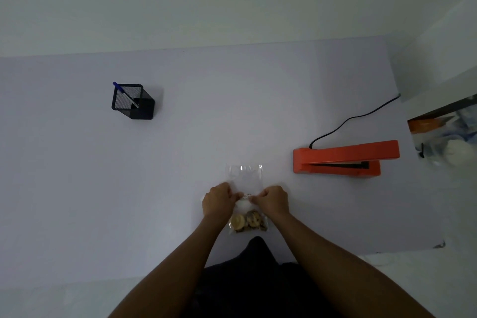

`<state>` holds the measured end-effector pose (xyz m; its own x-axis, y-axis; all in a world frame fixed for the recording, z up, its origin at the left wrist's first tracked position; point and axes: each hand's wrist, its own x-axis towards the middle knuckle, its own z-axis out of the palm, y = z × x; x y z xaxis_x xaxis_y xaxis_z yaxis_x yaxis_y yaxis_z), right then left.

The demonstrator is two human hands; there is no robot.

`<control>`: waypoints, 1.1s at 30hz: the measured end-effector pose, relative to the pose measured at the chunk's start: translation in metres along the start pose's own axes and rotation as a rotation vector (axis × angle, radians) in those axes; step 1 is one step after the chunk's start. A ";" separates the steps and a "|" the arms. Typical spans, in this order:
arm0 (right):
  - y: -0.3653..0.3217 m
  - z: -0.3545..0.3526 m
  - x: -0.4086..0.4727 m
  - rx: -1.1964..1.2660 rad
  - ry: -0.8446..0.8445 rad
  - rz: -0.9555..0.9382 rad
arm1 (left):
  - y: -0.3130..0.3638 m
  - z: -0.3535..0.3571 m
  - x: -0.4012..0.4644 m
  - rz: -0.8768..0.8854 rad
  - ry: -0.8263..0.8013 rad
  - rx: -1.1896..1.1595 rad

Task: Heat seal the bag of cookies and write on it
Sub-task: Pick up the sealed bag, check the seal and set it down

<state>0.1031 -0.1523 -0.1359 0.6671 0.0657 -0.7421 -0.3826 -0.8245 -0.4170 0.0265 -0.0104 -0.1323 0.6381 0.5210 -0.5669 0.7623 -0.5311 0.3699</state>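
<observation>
A clear plastic bag [245, 178] lies flat near the table's front edge, with several cookies [248, 222] at its near end. My left hand [218, 200] pinches the bag's left side at mid-length. On the opposite side my right hand [275, 200] pinches it too. The bag's far end lies flat and empty beyond my hands. An orange heat sealer [343, 159] sits to the right, its lid raised a little. A blue pen [125, 94] stands in a black mesh holder [134, 102] at the far left.
The sealer's black cord [353, 117] runs back right off the white table [103, 188]. Beyond the table's right edge is a shelf with an orange box [426, 126] and blurred items. A wall rises behind the table.
</observation>
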 end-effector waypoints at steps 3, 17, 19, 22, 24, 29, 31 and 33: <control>0.002 -0.001 0.002 0.006 -0.008 0.016 | 0.000 0.001 0.001 -0.001 -0.008 -0.002; -0.001 0.003 0.010 -0.071 0.019 0.012 | 0.001 -0.005 0.004 0.032 -0.035 0.050; -0.001 0.003 0.011 -0.070 0.024 0.017 | 0.003 -0.006 0.005 0.040 -0.037 0.067; -0.002 0.003 0.012 -0.063 0.012 0.019 | 0.002 -0.006 0.005 0.053 -0.039 0.083; -0.002 0.003 0.012 -0.064 0.010 0.018 | 0.002 -0.006 0.006 0.066 -0.049 0.084; -0.001 0.003 0.013 -0.084 0.009 0.006 | -0.003 -0.007 0.008 0.074 -0.101 0.080; -0.003 0.003 0.012 -0.090 0.006 0.000 | -0.002 -0.005 0.006 0.056 -0.094 0.077; -0.004 0.003 0.013 -0.087 0.006 0.008 | 0.001 -0.004 0.005 0.042 -0.082 0.057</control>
<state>0.1113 -0.1470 -0.1451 0.6682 0.0552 -0.7419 -0.3314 -0.8707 -0.3632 0.0307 -0.0055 -0.1320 0.6565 0.4426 -0.6108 0.7264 -0.5893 0.3536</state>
